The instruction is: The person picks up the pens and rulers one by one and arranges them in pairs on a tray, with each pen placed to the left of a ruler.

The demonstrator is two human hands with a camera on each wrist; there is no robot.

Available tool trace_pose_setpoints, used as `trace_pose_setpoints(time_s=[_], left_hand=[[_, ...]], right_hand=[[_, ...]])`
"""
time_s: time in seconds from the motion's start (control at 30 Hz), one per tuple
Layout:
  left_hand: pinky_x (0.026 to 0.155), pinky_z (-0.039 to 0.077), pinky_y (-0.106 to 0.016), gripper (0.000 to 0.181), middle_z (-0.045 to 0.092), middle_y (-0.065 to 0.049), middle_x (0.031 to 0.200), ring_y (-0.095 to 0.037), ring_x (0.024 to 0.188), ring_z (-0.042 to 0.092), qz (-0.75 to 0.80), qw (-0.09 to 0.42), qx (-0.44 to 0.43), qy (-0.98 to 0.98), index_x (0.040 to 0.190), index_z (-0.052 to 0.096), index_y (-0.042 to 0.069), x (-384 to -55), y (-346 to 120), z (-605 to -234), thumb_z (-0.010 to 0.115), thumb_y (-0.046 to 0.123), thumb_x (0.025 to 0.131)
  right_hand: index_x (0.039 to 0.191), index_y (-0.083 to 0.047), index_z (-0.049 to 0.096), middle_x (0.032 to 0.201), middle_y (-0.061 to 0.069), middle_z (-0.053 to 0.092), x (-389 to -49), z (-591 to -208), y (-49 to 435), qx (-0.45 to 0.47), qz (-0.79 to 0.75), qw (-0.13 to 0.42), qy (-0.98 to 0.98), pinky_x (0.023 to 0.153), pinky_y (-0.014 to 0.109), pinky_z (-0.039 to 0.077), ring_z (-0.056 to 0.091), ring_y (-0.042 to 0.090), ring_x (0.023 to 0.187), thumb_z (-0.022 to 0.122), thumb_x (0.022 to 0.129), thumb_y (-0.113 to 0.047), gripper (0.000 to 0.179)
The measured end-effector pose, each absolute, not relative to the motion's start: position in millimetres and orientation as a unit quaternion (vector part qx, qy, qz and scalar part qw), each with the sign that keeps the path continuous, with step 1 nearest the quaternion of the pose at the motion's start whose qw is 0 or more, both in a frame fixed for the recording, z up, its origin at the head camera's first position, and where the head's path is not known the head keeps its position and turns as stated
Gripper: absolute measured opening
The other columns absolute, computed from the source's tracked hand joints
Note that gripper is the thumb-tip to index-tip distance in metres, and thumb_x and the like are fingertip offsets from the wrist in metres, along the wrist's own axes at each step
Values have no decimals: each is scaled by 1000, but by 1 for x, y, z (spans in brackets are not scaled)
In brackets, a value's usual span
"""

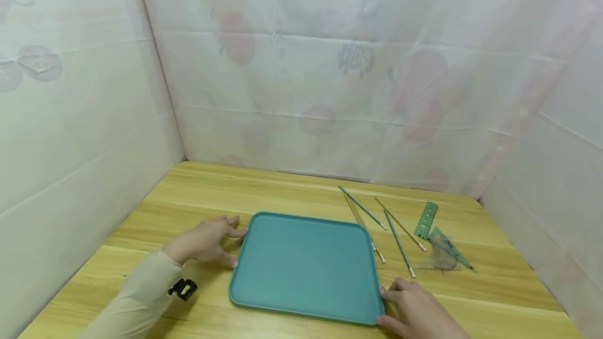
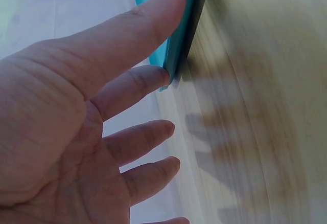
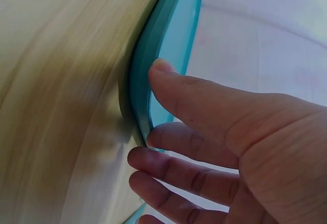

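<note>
A teal rectangular tray (image 1: 306, 268) lies flat on the wooden table, bare inside its low rim. At its left edge, my left hand (image 1: 207, 242) touches the rim with the thumb and index finger, the other fingers spread loose. In the left wrist view, the thumb of that hand (image 2: 66, 101) lies against the tray's side (image 2: 176, 40). My right hand (image 1: 416, 310) is at the near right corner. The right wrist view has its thumb (image 3: 204, 96) on the rim and the straight fingers beside the tray's outer wall (image 3: 145, 65).
Right of the tray lie several pencils, among them a green one (image 1: 400, 245) and a yellow one (image 1: 400, 224). Farther right are a green ruler (image 1: 426, 219), a green set square (image 1: 454, 250) and a dark see-through piece (image 1: 443, 255). Cloth walls (image 1: 330, 93) enclose the table.
</note>
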State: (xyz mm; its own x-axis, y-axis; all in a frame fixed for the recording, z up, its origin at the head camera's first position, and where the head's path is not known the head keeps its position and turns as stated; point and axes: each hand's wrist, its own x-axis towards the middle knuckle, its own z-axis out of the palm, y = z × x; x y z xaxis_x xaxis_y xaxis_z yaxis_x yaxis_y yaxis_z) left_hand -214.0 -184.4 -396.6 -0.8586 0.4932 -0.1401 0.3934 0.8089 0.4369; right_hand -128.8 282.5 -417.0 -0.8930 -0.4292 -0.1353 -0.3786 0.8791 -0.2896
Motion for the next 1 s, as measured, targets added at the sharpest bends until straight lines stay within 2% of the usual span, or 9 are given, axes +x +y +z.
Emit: trace_pose_setpoints(time_s=[0.33, 0.53, 0.63, 0.77, 0.9, 1.0], left_hand=[[120, 24, -81, 80, 34, -30, 170, -62, 155, 30, 211, 133, 236, 939, 151, 62, 7, -214, -176, -399, 93, 34, 82], [115, 18, -89, 84, 33, -30, 171, -59, 157, 29, 209, 131, 252, 936, 156, 55, 7, -209, -178, -402, 88, 41, 87], [116, 15, -89, 86, 30, -29, 173, -56, 160, 27, 213, 132, 245, 936, 161, 51, 11, -203, -181, -404, 84, 47, 90], [111, 15, -93, 99, 23, -27, 176, -56, 161, 23, 224, 140, 235, 936, 167, 40, 17, -192, -183, -410, 83, 57, 88], [101, 13, -99, 117, 19, -26, 177, -61, 159, 20, 228, 146, 236, 933, 171, 30, 18, -181, -183, -414, 86, 66, 80], [100, 11, -100, 127, 17, -25, 178, -62, 159, 18, 226, 151, 234, 933, 173, 25, 17, -175, -183, -415, 88, 70, 75]], right_hand=[[128, 10, 73, 107, 4, 71, -127, -417, 293, -216, -132, 115, 961, 62, 27, 45, 54, 4, 79, 83, 94, -42, 63], [126, 5, 76, 108, 2, 71, -130, -425, 299, -185, -133, 133, 965, 66, 30, 51, 61, 8, 85, 85, 92, -44, 60], [125, 2, 76, 108, 2, 72, -133, -434, 306, -184, -132, 133, 965, 69, 33, 55, 64, 11, 88, 84, 92, -47, 60], [126, 2, 75, 109, 4, 72, -136, -442, 313, -195, -137, 127, 963, 71, 33, 56, 65, 13, 91, 83, 92, -51, 64], [124, 3, 75, 108, 4, 72, -135, -443, 314, -206, -142, 114, 961, 72, 31, 57, 65, 10, 92, 83, 92, -51, 63], [124, 2, 75, 110, 3, 72, -134, -441, 314, -213, -153, 113, 958, 74, 31, 57, 66, 13, 93, 82, 93, -48, 60]])
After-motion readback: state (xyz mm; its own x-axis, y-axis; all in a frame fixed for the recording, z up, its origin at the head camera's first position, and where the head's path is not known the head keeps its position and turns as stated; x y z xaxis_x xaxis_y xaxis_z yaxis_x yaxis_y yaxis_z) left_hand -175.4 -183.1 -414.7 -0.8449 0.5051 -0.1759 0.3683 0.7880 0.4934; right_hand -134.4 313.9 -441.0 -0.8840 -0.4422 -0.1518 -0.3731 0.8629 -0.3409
